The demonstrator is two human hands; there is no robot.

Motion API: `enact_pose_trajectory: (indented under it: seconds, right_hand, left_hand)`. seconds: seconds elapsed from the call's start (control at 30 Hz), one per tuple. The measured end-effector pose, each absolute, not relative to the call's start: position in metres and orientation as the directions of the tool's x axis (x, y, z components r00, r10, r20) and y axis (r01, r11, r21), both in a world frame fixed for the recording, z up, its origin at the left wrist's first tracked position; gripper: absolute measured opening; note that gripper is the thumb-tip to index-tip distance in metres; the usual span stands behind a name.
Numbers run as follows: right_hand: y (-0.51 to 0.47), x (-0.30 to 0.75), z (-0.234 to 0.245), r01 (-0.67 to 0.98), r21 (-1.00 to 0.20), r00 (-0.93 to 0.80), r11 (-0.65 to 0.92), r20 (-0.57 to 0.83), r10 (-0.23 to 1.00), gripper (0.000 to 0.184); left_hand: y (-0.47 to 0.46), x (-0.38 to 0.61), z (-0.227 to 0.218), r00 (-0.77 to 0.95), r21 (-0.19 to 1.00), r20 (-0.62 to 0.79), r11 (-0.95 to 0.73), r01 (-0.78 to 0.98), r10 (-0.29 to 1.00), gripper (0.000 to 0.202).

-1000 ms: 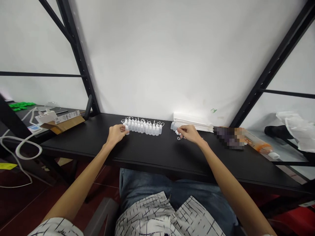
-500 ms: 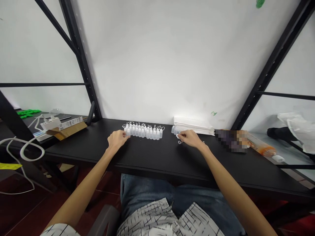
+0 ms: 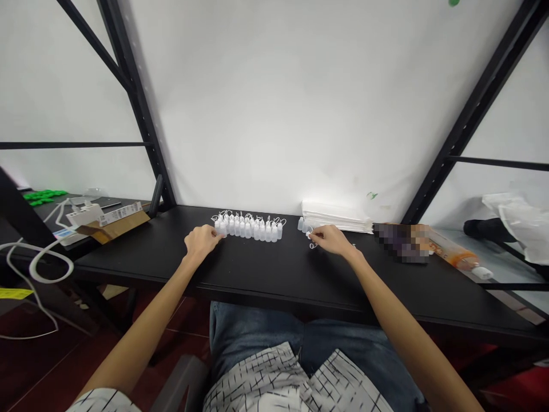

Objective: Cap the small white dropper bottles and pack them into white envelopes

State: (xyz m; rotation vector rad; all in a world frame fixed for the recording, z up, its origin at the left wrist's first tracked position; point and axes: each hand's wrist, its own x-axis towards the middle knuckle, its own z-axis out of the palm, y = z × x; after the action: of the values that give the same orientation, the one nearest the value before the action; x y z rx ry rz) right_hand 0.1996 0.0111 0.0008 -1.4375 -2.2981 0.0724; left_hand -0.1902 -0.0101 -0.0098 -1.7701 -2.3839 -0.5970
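Small translucent plastic dropper bottles [image 3: 247, 230] with white caps and thin loops stand upright in close rows on the black table. At the left end of these rows, my left hand [image 3: 199, 242] has its thumb and fingers closed on the nearest bottle [image 3: 222, 229]. My right hand [image 3: 332, 238] is pinched low over the table beside a smaller group of bottles [image 3: 301, 224]. What lies between its fingertips is tiny and mostly hidden. A small white ring-like piece [image 3: 313, 246] lies just below those fingers.
A stack of white sheets or envelopes [image 3: 337, 217] lies against the wall behind my right hand. Further right are a blurred dark packet [image 3: 398, 243] and an orange-labelled bottle [image 3: 467, 263]. An open cardboard box [image 3: 115, 223] and white cables [image 3: 51, 269] are at left.
The view has shifted slightly. Both hands keep almost the same places, the left at the end of the bottle rows and the right by the smaller group.
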Motion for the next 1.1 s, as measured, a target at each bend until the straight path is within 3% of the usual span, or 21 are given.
enact_pose_trajectory:
  seconds: [0.17,0.37,0.5,0.63,0.8,0.93,1.0,1.1]
  right_hand:
    - [0.013,0.206,0.006,0.810,-0.329,-0.340,0.485,0.409,0.847,0.034]
    - [0.016,0.216,0.008,0.803,-0.390,-0.178,0.450,0.565,0.806,0.026]
    - [0.020,0.229,0.010,0.758,-0.479,0.022,0.443,0.697,0.716,0.023]
    - [0.026,0.242,0.005,0.763,-0.538,0.158,0.359,0.694,0.703,0.025]
    - [0.036,0.239,-0.013,0.862,-0.394,-0.010,0.320,0.617,0.787,0.032]
    - [0.047,0.236,-0.026,0.904,-0.277,-0.128,0.326,0.551,0.825,0.041]
    - [0.052,0.237,-0.029,0.899,-0.278,-0.149,0.339,0.535,0.832,0.040]
    - [0.057,0.239,-0.029,0.873,-0.298,-0.179,0.387,0.543,0.820,0.039]
  left_hand:
    - [-0.011,-0.191,-0.010,-0.306,0.250,0.296,0.236,0.939,0.905,0.034]
    - [-0.016,-0.187,-0.010,-0.303,0.270,0.293,0.225,0.936,0.907,0.038]
    - [-0.020,-0.171,-0.004,-0.221,0.262,0.443,0.111,0.959,0.869,0.044]
    - [-0.019,-0.136,0.004,0.006,0.157,0.648,-0.141,0.977,0.762,0.051]
    - [-0.006,-0.067,0.000,0.387,-0.099,0.807,-0.543,0.834,0.447,0.056]
    - [0.008,-0.013,-0.016,0.591,-0.309,0.777,-0.686,0.659,0.217,0.052]
    - [0.011,0.004,-0.025,0.637,-0.333,0.749,-0.728,0.599,0.181,0.052]
    - [0.010,0.011,-0.034,0.630,-0.264,0.742,-0.764,0.589,0.229,0.054]
